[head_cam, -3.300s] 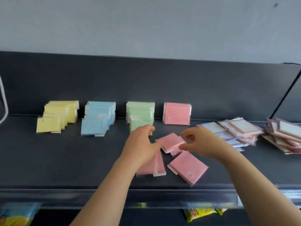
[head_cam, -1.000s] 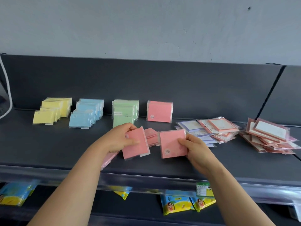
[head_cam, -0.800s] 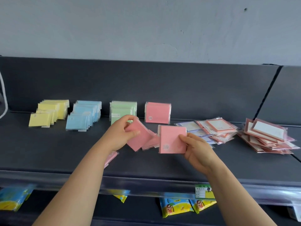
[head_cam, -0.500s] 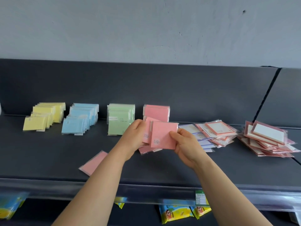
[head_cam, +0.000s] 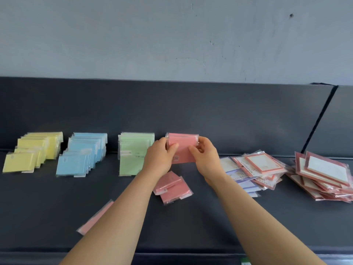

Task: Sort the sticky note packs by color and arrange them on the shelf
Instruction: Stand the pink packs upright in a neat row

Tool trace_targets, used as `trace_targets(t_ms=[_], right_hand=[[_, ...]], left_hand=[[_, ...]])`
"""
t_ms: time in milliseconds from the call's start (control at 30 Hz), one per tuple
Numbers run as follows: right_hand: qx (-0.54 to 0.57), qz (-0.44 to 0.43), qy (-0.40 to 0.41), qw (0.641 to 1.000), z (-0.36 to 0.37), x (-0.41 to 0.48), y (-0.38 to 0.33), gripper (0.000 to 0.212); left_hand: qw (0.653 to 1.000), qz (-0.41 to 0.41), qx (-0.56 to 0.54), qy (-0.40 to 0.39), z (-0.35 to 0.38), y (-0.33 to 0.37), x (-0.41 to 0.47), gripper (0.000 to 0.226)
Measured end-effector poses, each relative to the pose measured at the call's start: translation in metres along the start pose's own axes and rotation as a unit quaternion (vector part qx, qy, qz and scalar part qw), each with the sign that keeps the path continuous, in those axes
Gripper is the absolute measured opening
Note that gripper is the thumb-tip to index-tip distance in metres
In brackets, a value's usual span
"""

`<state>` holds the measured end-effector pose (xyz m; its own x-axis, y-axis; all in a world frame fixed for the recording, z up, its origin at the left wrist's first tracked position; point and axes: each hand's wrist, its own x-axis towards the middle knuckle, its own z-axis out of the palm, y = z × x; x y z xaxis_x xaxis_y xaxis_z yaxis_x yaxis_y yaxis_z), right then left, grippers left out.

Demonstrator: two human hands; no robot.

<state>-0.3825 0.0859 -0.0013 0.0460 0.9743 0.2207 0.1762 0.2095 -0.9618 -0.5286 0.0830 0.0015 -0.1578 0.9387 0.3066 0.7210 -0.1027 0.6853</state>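
Both hands hold pink sticky note packs (head_cam: 183,150) upright against the pink row at the back of the dark shelf (head_cam: 219,217). My left hand (head_cam: 159,156) grips their left edge, my right hand (head_cam: 205,157) their right edge. Left of them stand rows of green packs (head_cam: 133,153), blue packs (head_cam: 82,155) and yellow packs (head_cam: 32,152). Two or three loose pink packs (head_cam: 172,188) lie flat below my hands. One more pink pack (head_cam: 95,217) lies by my left forearm, partly hidden.
To the right lie loose heaps of framed note packs, a purple and pink heap (head_cam: 252,169) and a red-edged heap (head_cam: 322,175). A dark back panel (head_cam: 191,111) rises behind the rows. The shelf's front lip (head_cam: 172,257) runs along the bottom.
Both hands have carried the pink packs from mid-shelf back to the pink row. A pink pack that my left arm covered now lies on the shelf at the left.
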Motion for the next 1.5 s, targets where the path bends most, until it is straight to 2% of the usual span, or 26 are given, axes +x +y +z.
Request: trace_targets(t_ms=[67, 167, 267, 367, 667, 800, 900, 1000, 1100, 1167, 1267, 1333, 1433, 1500], right_hand=[[-0.037, -0.001, 0.015, 0.999, 0.006, 0.011, 0.005, 0.025], [-0.101, 0.029, 0.03, 0.994, 0.013, 0.018, 0.017, 0.029], [-0.17, 0.058, 0.023, 0.983, 0.015, 0.02, 0.027, 0.033], [-0.219, 0.062, 0.02, 0.974, 0.015, 0.023, 0.029, 0.028], [-0.301, 0.05, 0.018, 0.952, 0.014, 0.023, 0.03, 0.021], [-0.318, 0.044, 0.01, 0.947, 0.013, 0.02, 0.025, 0.024], [-0.357, 0.037, -0.026, 0.933, 0.006, 0.018, 0.017, 0.021], [-0.343, 0.048, -0.048, 0.937, -0.003, 0.014, 0.01, 0.013], [-0.318, 0.06, -0.099, 0.941, -0.012, 0.001, 0.002, 0.034], [-0.3, 0.08, -0.136, 0.941, -0.017, -0.011, 0.001, 0.039], [-0.247, 0.125, -0.199, 0.94, -0.018, -0.027, 0.004, 0.037], [-0.196, 0.144, -0.226, 0.943, -0.017, -0.033, 0.007, 0.023], [-0.118, 0.165, -0.205, 0.958, -0.018, -0.038, 0.009, 0.008], [-0.084, 0.172, -0.192, 0.963, -0.018, -0.041, 0.013, 0.016]], left_hand=[[0.997, -0.003, 0.075, 0.01, 0.004, -0.004, 0.013, 0.038], [0.994, -0.019, 0.103, -0.028, 0.015, -0.012, 0.024, 0.04], [0.993, -0.039, 0.093, -0.059, 0.021, -0.02, 0.028, 0.04], [0.993, -0.044, 0.089, -0.071, 0.02, -0.024, 0.029, 0.033], [0.994, -0.051, 0.079, -0.052, 0.023, -0.025, 0.032, 0.019], [0.993, -0.054, 0.07, -0.072, 0.015, -0.022, 0.028, 0.02], [0.993, -0.051, 0.07, -0.085, -0.003, -0.014, 0.017, 0.031], [0.983, -0.06, 0.084, -0.15, -0.024, -0.008, 0.002, 0.051], [0.953, -0.09, 0.148, -0.25, -0.036, -0.008, -0.015, 0.079], [0.933, -0.097, 0.187, -0.292, -0.038, -0.01, -0.024, 0.088], [0.93, -0.099, 0.194, -0.297, -0.038, -0.014, -0.037, 0.081], [0.937, -0.094, 0.176, -0.286, -0.036, -0.017, -0.046, 0.071], [0.955, -0.076, 0.125, -0.259, -0.033, -0.02, -0.058, 0.069], [0.963, -0.058, 0.098, -0.243, -0.031, -0.019, -0.065, 0.071]])
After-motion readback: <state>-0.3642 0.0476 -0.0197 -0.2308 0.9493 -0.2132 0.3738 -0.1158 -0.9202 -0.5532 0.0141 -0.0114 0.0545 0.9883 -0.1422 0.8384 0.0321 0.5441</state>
